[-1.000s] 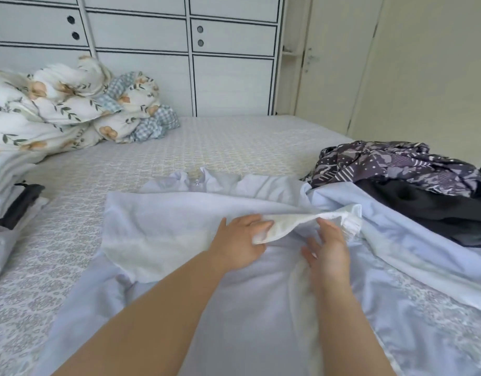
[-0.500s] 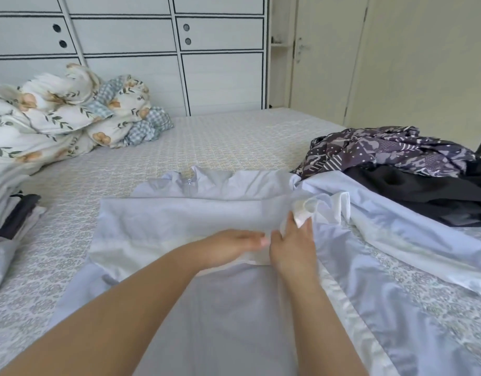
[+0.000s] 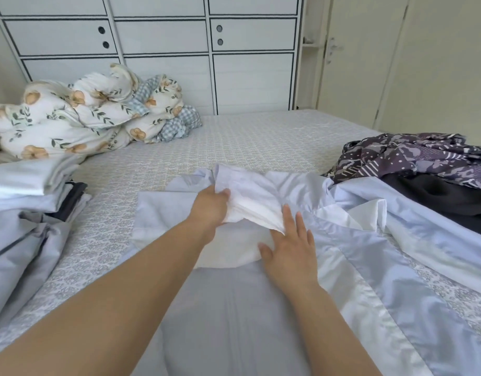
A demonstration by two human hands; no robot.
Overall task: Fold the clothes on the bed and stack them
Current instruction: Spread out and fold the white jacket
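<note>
A pale blue garment with white lining (image 3: 233,308) lies spread on the bed in front of me. My left hand (image 3: 210,206) grips a fold of its white-lined cloth (image 3: 250,202) and holds it up near the collar. My right hand (image 3: 290,244) lies flat with straight fingers on the garment just right of that fold. A stack of folded clothes (image 3: 24,185) sits at the left. A patterned purple garment (image 3: 413,156) and a black one (image 3: 445,199) lie in a loose heap at the right.
A rumpled floral quilt (image 3: 79,115) lies at the bed's far left. The patterned bedsheet (image 3: 247,142) stretches behind the garment. White cabinets (image 3: 163,47) stand behind the bed and a door (image 3: 353,52) is at the right.
My left hand has lifted the white-lined fold and carried it up and left toward the collar. My right hand let go of the cloth and now lies flat on the garment.
</note>
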